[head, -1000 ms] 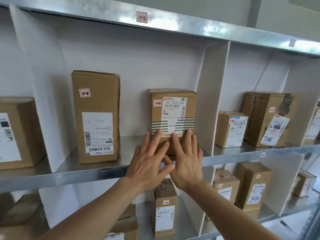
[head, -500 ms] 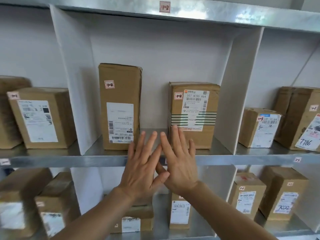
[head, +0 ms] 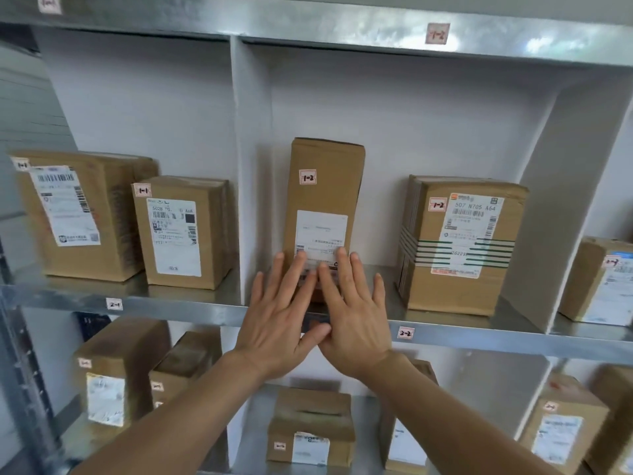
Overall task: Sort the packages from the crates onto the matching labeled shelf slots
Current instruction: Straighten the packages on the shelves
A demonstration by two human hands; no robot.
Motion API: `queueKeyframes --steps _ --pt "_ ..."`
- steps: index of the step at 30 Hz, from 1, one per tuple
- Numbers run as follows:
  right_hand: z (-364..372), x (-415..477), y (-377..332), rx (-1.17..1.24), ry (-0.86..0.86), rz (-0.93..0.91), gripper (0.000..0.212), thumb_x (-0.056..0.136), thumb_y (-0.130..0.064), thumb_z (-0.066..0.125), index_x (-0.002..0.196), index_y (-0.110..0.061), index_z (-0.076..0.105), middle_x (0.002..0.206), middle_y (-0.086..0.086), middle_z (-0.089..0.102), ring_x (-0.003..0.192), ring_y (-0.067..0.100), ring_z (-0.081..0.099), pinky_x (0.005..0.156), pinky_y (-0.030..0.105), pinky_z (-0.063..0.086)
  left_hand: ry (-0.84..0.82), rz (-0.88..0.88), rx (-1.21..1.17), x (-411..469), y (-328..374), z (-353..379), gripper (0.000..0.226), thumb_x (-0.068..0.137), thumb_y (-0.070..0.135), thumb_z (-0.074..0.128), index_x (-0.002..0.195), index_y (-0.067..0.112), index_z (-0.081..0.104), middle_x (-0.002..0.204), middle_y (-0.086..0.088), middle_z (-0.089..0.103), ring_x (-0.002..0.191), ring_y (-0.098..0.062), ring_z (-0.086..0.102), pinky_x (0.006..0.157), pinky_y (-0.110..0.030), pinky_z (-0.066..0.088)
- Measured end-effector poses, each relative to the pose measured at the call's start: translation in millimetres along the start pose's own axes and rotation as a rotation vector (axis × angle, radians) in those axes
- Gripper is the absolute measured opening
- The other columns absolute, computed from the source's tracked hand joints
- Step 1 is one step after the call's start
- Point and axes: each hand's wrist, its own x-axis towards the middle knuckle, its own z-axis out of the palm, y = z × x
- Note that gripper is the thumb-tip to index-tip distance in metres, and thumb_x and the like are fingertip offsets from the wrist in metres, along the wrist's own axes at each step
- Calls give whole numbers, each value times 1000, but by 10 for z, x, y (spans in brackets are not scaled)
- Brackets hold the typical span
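Sitting shelved: two boxes [head: 325, 193] [head: 459, 248]; two hands [head: 284, 323] [head: 356, 320] outstretched.

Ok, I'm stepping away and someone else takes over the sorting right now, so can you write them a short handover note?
Hands: left hand and right hand are open and hold nothing, straight fingers at the lower front of the tall cardboard box.
Things: that box stands upright in the slot under the 1-2 label, apart from the green-striped box tagged 1-2 on its right.
Done: both boxes are shelved.
Left: crates are out of view, so what remains cannot be told.
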Motion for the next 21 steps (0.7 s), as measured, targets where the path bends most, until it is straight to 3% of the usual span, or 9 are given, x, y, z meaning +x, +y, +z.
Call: queueKeyframes --steps 4,11,17,21 --pt "17 38 -13 -7 -22 14 84 85 -47 54 160 -14 35 172 16 15 158 35 7 113 72 25 -1 1 -8 39 -31 14 85 98 71 13 159 13 25 170 -5 0 155 -35 0 118 -62 19" --pt "28 41 -17 -46 -45 27 85 87 -48 61 160 -16 35 172 14 13 158 34 4 113 71 23 3 12 -6 45 -74 65 85 98 72 13 159 13 27 170 -4 1 156 -33 -1 118 -62 16" --pt "-79 -71 34 -56 -66 41 78 98 -58 37 164 -19 26 174 13 5 159 37 4 116 68 14 22 36 -13 40 -29 31 84 99 71 16 158 12 29 170 -7 2 156 -34 0 117 -65 21" --pt "-212 -165 163 -77 -68 65 82 99 -65 37 166 -19 21 174 12 2 160 35 0 118 68 15 64 74 -19 91 109 -35 83 100 69 17 157 11 31 169 -11 8 155 -37 4 114 -67 25"
